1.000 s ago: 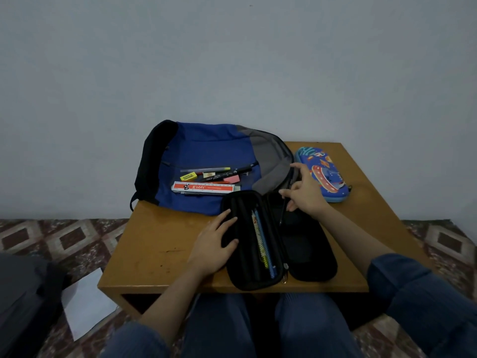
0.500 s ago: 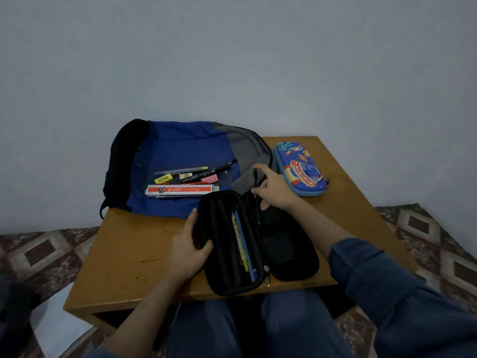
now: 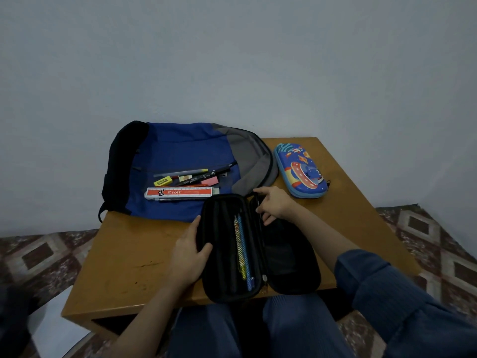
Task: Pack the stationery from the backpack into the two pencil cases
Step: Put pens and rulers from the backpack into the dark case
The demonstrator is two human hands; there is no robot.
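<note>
A black pencil case point(image 3: 224, 285) lies open near the table's front edge, with two pencils point(image 3: 241, 250) in its left half. My left hand point(image 3: 189, 257) grips the case's left rim, thumb inside. My right hand point(image 3: 275, 205) pinches a thin black pen point(image 3: 259, 206) over the top of the case's middle fold. A blue patterned pencil case point(image 3: 299, 174) lies closed at the back right. On the blue backpack point(image 3: 180, 148) rest a red and white ruler box point(image 3: 180, 193), a yellow eraser point(image 3: 162, 181), a pink eraser point(image 3: 209, 181) and several pens point(image 3: 198, 173).
The wooden table point(image 3: 134, 257) stands against a pale wall. A white sheet point(image 3: 55, 329) lies on the patterned floor at the lower left. My knees are under the table's front edge.
My right hand has brought the black pen down from the backpack's edge to the open case's fold. My left hand stays on the case's rim. The view has shifted.
</note>
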